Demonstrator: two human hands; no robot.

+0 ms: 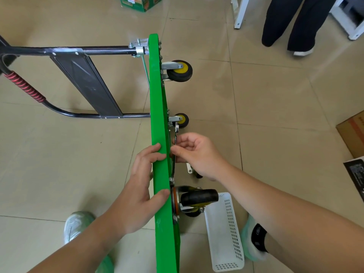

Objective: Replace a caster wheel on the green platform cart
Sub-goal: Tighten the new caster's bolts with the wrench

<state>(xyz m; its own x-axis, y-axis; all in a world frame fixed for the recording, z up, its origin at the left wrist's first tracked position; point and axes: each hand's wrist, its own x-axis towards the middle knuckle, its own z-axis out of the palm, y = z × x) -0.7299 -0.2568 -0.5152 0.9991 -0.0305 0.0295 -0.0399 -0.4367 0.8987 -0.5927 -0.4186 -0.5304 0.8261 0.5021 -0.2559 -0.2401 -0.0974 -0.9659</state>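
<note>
The green platform cart (160, 134) is stood on its edge on the floor, with the folded handle (65, 50) lying to the left and the casters facing right. The deck edge is gripped by the left hand (141, 192), its fingers pressed together over the green rim. A wrench (175, 154) is pinched between the thumb and fingers of the right hand (197, 154); its upper end sits at the mounting plate of the middle caster (182, 120), so a bolt there is judged to be under work.

Risks from here: the wrench may slip off the bolt head if it is seated at an angle, and the knuckles would be driven into the deck. The cart may topple if the left grip is relaxed. A freed bolt may drop and roll across the floor.

The white perforated basket (226, 233) lies beside the near caster (199, 198); nothing is seen inside it.
</note>
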